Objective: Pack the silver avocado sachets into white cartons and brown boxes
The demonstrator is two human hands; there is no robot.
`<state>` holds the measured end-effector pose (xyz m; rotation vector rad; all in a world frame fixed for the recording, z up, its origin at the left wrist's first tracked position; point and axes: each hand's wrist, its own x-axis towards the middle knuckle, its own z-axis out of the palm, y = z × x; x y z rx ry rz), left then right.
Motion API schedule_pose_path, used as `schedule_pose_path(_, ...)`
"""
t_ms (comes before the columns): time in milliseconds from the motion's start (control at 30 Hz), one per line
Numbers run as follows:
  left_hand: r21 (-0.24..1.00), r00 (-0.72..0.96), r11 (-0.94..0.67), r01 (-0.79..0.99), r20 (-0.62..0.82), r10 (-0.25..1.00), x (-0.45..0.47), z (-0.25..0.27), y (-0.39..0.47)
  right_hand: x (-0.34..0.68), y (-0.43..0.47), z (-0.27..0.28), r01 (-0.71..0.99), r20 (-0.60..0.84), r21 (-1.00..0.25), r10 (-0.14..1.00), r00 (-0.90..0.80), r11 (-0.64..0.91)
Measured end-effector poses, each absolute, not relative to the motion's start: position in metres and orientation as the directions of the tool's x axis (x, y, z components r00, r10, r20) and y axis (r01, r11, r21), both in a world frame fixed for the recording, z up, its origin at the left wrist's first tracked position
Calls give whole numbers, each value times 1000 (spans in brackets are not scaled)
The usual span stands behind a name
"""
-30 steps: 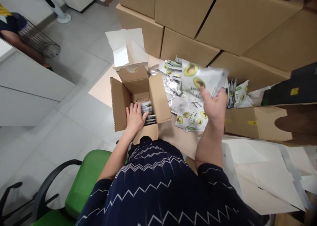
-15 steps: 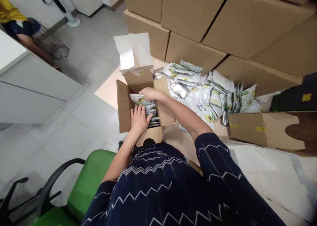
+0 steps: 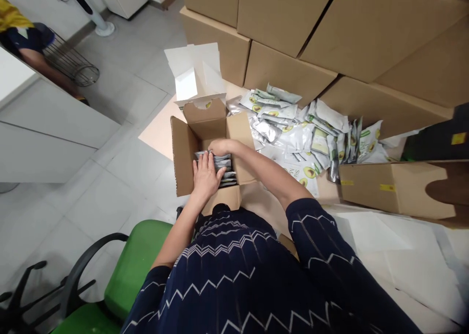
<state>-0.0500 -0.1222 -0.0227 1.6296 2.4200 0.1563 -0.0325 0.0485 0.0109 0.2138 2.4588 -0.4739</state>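
An open cardboard box [image 3: 182, 153] stands at the table's edge with a row of silver-and-white sachets [image 3: 224, 164] upright inside it. My left hand [image 3: 206, 174] lies over the row, palm down, its fingers stretched across the tops. Just behind it, my right hand [image 3: 220, 147] reaches into the box from the right. Its fingers are closed at the top edge of the rearmost sachet, and the fingertips are partly hidden. To the right of the box spreads a loose heap of white sachets [image 3: 298, 136] printed with avocados.
Big closed cartons [image 3: 289, 70] are stacked behind the table. An opened white box [image 3: 200, 75] sits behind the cardboard box. Another open carton [image 3: 366, 187] stands at right. A green chair [image 3: 135, 260] is at lower left; a person's leg [image 3: 44, 65] shows at upper left.
My right hand has lowered an avocado-printed sachet into the box, so its printed face is out of sight. My left hand has stayed on the row.
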Motion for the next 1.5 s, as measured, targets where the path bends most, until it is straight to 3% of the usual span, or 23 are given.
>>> schedule_pose_path(233,146,-338,340,929,-38,940,-52,-24,-118,-30,41,0,316,-540,-370,74,-838,874)
schedule_pose_path(333,138,-326,323,936,-5,946,-53,-25,-118,-21,39,4,398,-527,-402,146,-837,825)
schedule_pose_path(400,135,-326,323,937,3,945,-53,-25,-118,-8,37,10,432,-427,-498,220,-877,752)
schedule_pose_path(467,140,-323,320,937,1,946,-54,-25,-119,12,36,15,385,-203,-678,344,-917,626)
schedule_pose_path(533,149,-320,316,937,3,947,-55,-27,-119,41,40,16,276,24,-836,535,-845,474)
schedule_pose_path(633,157,-321,315,936,16,947,-55,-29,-119,100,54,9,277,98,-907,797,-595,318)
schedule_pose_path(700,159,-322,315,936,18,947,-55,-29,-118,145,65,0,474,29,-835,882,-470,279)
schedule_pose_path(800,157,-320,315,936,8,947,-54,-28,-117,206,74,-16,850,-240,-487,906,-349,199)
schedule_pose_path(867,154,-315,311,938,2,949,-53,-27,-117,233,73,-31,956,-408,-249,878,-251,157)
schedule_pose_path(967,148,-308,304,941,5,951,-53,-26,-116,251,63,-59,986,-508,-89,845,-169,143)
schedule_pose_path(1100,146,-311,307,940,0,951,-53,-26,-116,251,51,-94,992,-533,-16,838,-114,125)
schedule_pose_path(1200,141,-310,307,941,-4,951,-53,-27,-116,247,47,-103,992,-470,-9,875,-115,125)
schedule_pose_path(1367,139,-319,317,938,-12,948,-53,-26,-116,243,45,-79,987,-332,-11,931,-152,158)
schedule_pose_path(1500,139,-323,322,937,-16,946,-52,-27,-117,244,52,-51,992,-420,-90,899,-122,92)
